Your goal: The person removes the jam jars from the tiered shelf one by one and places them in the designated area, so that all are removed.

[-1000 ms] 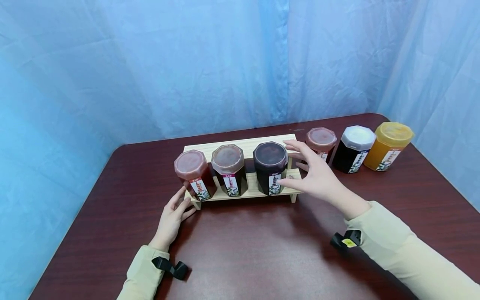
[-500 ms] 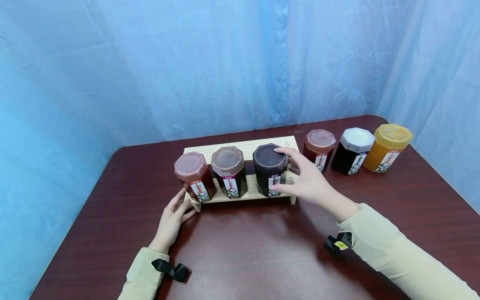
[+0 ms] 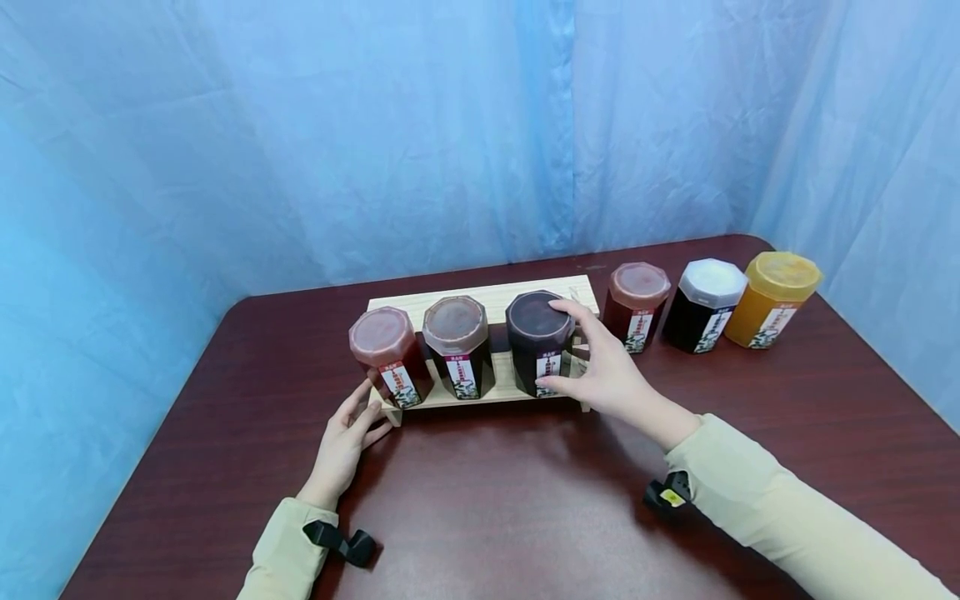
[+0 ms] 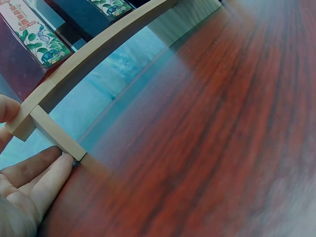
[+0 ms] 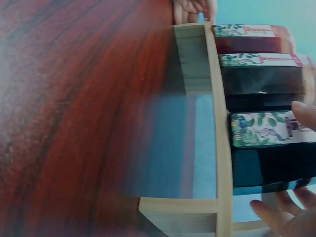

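Note:
A two-tier wooden rack [image 3: 480, 293] bears three eight-sided plastic jars on its lower tier: a red one [image 3: 384, 342] at left, a dark one with a greyish lid [image 3: 456, 333] in the middle and a dark purple one [image 3: 538, 329] at right. My right hand [image 3: 611, 367] holds the purple jar, its thumb on the label and a finger at the lid's edge. In the right wrist view, other fingers [image 5: 281, 212] lie along the jar's side. My left hand [image 3: 337, 446] grips the rack's left front corner, thumb at the shelf edge, other fingers by the leg [image 4: 59, 136].
Right of the rack, on the dark red table [image 3: 480, 500], stand three more jars: one red [image 3: 637, 308], one black with a white lid [image 3: 705, 304], one yellow [image 3: 776, 300]. Blue curtain [image 3: 375, 150] hangs behind the table.
My right hand has moved left onto the purple jar, its thumb and fingers now against it. My left hand stays at the rack's corner, and the jars keep their places.

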Motion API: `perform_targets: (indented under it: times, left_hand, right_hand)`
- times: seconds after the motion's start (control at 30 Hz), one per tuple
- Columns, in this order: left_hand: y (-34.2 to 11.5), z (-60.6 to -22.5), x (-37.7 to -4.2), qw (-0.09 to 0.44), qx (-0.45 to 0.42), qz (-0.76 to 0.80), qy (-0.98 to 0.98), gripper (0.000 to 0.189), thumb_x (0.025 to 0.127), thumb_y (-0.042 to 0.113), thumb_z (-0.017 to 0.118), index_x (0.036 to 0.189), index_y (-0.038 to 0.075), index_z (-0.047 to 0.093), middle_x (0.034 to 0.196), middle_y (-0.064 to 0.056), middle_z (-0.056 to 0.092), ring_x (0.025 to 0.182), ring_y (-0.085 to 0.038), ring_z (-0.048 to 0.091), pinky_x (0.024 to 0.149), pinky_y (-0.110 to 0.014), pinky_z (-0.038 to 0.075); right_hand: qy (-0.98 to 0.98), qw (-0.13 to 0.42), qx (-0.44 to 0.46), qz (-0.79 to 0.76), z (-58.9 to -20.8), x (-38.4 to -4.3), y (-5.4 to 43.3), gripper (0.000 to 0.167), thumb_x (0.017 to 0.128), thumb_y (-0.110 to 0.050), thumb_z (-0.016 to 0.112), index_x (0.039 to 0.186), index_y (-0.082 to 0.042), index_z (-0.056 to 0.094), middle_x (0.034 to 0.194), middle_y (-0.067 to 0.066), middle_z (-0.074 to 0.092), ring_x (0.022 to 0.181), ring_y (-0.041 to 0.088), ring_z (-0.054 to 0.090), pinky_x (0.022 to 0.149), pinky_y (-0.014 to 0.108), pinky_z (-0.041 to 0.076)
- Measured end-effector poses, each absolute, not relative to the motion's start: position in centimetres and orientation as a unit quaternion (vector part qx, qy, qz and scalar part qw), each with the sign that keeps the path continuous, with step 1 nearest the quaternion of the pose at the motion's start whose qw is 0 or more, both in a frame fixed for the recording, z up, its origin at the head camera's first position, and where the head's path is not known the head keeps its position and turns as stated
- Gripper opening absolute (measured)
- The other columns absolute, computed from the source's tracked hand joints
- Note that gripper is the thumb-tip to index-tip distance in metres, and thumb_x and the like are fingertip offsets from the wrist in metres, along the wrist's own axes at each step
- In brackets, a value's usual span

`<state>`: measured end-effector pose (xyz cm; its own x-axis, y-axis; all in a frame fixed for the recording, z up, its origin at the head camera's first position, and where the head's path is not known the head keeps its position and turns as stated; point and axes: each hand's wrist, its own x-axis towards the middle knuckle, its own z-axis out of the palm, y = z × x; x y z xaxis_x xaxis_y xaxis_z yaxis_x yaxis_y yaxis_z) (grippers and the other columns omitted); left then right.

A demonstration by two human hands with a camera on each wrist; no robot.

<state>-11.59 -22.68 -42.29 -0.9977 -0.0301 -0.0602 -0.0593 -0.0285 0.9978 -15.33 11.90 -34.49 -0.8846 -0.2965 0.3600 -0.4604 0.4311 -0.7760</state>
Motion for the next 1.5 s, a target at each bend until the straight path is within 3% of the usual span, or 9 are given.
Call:
perform_targets:
  times: [0.57, 0.83, 1.23, 1.5]
  left_hand:
    - [-22.9, -42.5, -11.5, 0.007, -0.036, 0.724, 0.689, 0.055, 0.1, 0.009, 0.046, 0.149, 0.002, 0.023, 0.114, -0.004, 0.055, 0.093, -0.003, 0.062, 0.082, -0.023, 0.054]
    - [-22.9, -42.7, -11.4, 0.012, -0.038, 0.719, 0.694, 0.054, 0.1, 0.011, 0.045, 0.149, 0.003, 0.024, 0.121, -0.01, 0.052, 0.094, -0.003, 0.062, 0.082, -0.023, 0.054]
    - [-22.9, -42.7, -11.4, 0.009, -0.035, 0.718, 0.695, 0.054, 0.1, 0.011, 0.046, 0.149, 0.003, 0.024, 0.115, -0.006, 0.054, 0.094, -0.004, 0.062, 0.082, -0.023, 0.054]
    - [-22.6, -42.3, -11.5, 0.012, -0.038, 0.715, 0.698, 0.054, 0.1, 0.011, 0.046, 0.149, 0.005, 0.024, 0.121, -0.013, 0.051, 0.094, -0.003, 0.061, 0.083, -0.024, 0.053]
  right_hand:
    - [-0.845, 0.112, 0.193, 0.485, -35.4, -15.2, 10.7, 0.087, 0.066, -0.007, 0.085, 0.138, -0.015, 0.037, 0.139, 0.017, 0.04, 0.122, 0.031, 0.047, 0.092, 0.048, 0.05]
    - [-0.843, 0.136, 0.195, 0.483, -35.5, -15.0, 10.4, 0.086, 0.065, -0.006, 0.085, 0.137, -0.012, 0.038, 0.136, 0.019, 0.043, 0.122, 0.031, 0.046, 0.092, 0.048, 0.049]
    - [-0.831, 0.144, 0.182, 0.505, -35.7, -15.1, 10.2, 0.085, 0.064, -0.002, 0.084, 0.135, -0.013, 0.039, 0.132, 0.018, 0.045, 0.12, 0.03, 0.047, 0.088, 0.048, 0.052]
    - [-0.833, 0.16, 0.177, 0.499, -35.6, -15.1, 10.3, 0.085, 0.063, -0.004, 0.084, 0.135, -0.013, 0.04, 0.134, 0.018, 0.045, 0.122, 0.03, 0.045, 0.091, 0.048, 0.048]
